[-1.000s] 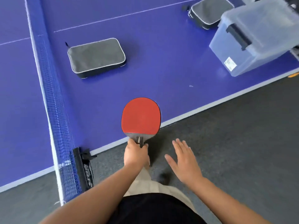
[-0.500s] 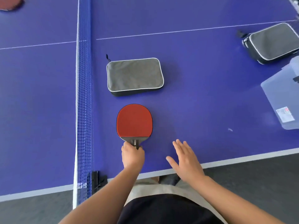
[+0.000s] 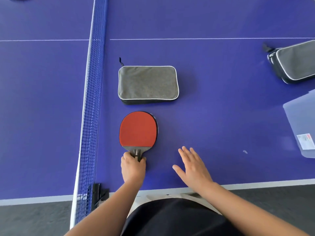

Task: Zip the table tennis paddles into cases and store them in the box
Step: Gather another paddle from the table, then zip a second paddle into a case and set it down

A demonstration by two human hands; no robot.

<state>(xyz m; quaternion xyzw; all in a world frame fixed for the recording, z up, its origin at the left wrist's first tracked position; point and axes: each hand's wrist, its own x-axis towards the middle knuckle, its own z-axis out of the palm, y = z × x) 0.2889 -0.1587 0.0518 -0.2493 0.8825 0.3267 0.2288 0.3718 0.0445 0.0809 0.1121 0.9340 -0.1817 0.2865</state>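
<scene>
Net: blue mesh net (image 3: 91,103) runs away from the person, left of everything.
Left hand: left hand (image 3: 133,168) grips red-faced wooden paddle (image 3: 138,129) by its handle, blade pointing away.
Case: closed grey fabric case (image 3: 148,84) lies straight beyond the blade, long axis crosswise.
Right hand: right hand (image 3: 193,165), fingers spread, holds nothing.
Box: clear plastic box (image 3: 301,123) at far right.

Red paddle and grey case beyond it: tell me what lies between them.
Nothing: in the head view only a bare strip of blue table separates the red paddle, gripped by the left hand, from the grey case.
</scene>
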